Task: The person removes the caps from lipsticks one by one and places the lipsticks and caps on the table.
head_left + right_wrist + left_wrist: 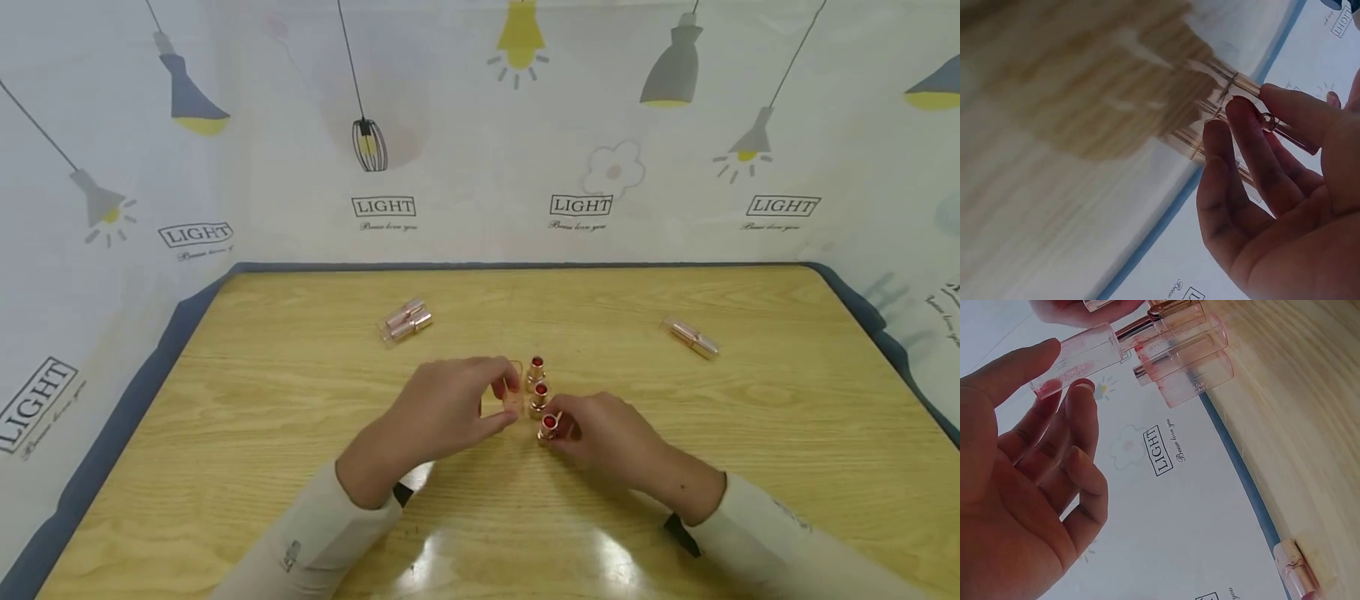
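Note:
Three uncapped lipsticks with red tips and rose-gold bases stand upright in a row near the table's middle: a far one (536,367), a middle one (540,397) and a near lipstick (548,426). My right hand (611,433) pinches the near lipstick between thumb and fingertips. Just left of the row, my left hand (442,404) pinches a clear pinkish lipstick cap (1079,359) between thumb and fingers. Other clear caps (1197,378) stand close by the lipsticks in the left wrist view. The right wrist view shows the right hand (1272,169) with its fingers partly covering the lipstick tubes.
Two capped lipsticks (407,319) lie side by side at the back left of the wooden table (262,392). Another capped lipstick (692,337) lies at the back right. A white curtain (480,183) printed with lamps surrounds the far and side edges.

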Demonstrator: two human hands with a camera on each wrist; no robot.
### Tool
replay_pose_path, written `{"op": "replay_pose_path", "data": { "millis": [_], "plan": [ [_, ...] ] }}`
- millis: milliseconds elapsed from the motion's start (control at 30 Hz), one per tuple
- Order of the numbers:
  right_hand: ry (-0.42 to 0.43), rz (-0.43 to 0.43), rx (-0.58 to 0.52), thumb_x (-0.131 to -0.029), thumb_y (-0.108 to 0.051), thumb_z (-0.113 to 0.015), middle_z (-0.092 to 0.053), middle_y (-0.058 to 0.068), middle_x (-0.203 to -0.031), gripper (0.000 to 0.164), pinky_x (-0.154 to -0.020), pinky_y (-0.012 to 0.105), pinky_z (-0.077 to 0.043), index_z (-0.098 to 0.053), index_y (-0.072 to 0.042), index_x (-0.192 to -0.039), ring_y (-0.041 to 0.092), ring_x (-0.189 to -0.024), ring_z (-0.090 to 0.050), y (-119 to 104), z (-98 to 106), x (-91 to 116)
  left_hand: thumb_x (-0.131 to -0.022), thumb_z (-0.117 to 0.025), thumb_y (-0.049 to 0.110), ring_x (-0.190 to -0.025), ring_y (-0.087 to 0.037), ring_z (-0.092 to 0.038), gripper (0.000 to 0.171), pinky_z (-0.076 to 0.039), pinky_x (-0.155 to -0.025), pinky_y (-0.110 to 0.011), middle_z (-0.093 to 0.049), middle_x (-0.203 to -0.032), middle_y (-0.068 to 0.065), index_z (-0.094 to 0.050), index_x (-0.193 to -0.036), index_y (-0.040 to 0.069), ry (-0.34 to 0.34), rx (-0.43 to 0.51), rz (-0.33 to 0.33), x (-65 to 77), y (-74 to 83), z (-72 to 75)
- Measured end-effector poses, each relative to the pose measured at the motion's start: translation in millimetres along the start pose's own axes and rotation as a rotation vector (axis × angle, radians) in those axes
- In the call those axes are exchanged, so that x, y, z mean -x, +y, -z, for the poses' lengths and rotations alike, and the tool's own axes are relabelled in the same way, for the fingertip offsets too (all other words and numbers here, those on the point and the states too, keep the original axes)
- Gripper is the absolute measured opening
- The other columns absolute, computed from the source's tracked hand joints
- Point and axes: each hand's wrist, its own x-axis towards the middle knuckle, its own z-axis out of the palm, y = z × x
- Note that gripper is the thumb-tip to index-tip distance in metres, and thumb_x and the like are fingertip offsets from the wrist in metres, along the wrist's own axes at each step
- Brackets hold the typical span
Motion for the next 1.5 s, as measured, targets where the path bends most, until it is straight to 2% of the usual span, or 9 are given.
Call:
{"op": "replay_pose_path", "data": {
  "millis": [333,467,867,1267,1500],
  "plan": [
    [-0.038,-0.013,-0.044,-0.085,-0.015,-0.08,-0.072,-0.007,-0.08,0.016,-0.065,0.019,-0.052,-0.068,-0.013,-0.096,0.001,-0.072,-0.066,1,1,0,-0.087,-0.078,0.033,-0.062,-0.005,-0.054,0.02,-0.043,-0.056,-0.025,-0.067,-0.091,0.011,-0.063,-0.096,0.025,-0.027,-0.006,-0.011,2.0,2.4,-2.5],
    [-0.041,-0.022,-0.036,-0.085,-0.015,-0.08,-0.072,-0.006,-0.08,0.017,-0.065,0.02,-0.052,-0.068,-0.012,-0.097,0.001,-0.072,-0.066,0,1,0,-0.084,-0.082,0.03,-0.058,-0.005,-0.05,0.023,-0.04,-0.053,-0.026,-0.066,-0.091,0.01,-0.062,-0.093,0.026,-0.03,-0.027,-0.018,2.8,2.7,-3.7],
    [-0.04,-0.024,-0.024,-0.085,-0.017,-0.08,-0.072,-0.007,-0.079,0.019,-0.064,0.02,-0.052,-0.068,-0.011,-0.099,-0.001,-0.071,-0.065,1,0,-1,-0.079,-0.086,0.029,-0.059,-0.005,-0.052,0.028,-0.038,-0.049,-0.025,-0.067,-0.095,0.01,-0.063,-0.096,0.025,-0.062,-0.077,-0.05,3.6,4.2,-4.1],
    [-0.052,-0.033,-0.048,-0.086,-0.018,-0.079,-0.072,-0.006,-0.08,0.017,-0.065,0.02,-0.052,-0.068,-0.012,-0.097,-0.001,-0.072,-0.065,2,0,-4,-0.079,-0.086,0.033,-0.061,-0.003,-0.053,0.028,-0.039,-0.05,-0.024,-0.069,-0.092,0.012,-0.065,-0.095,0.024,-0.09,-0.057,-0.027,2.5,5.2,-7.4],
    [-0.068,-0.036,-0.054,-0.087,-0.017,-0.079,-0.074,-0.004,-0.082,0.019,-0.067,0.022,-0.053,-0.07,-0.008,-0.101,0.001,-0.074,-0.067,3,0,-5,-0.079,-0.085,0.036,-0.062,-0.003,-0.052,0.027,-0.039,-0.052,-0.025,-0.068,-0.091,0.013,-0.064,-0.093,0.025,-0.133,-0.065,0.009,1.4,5.7,-10.6]
  ]
}}
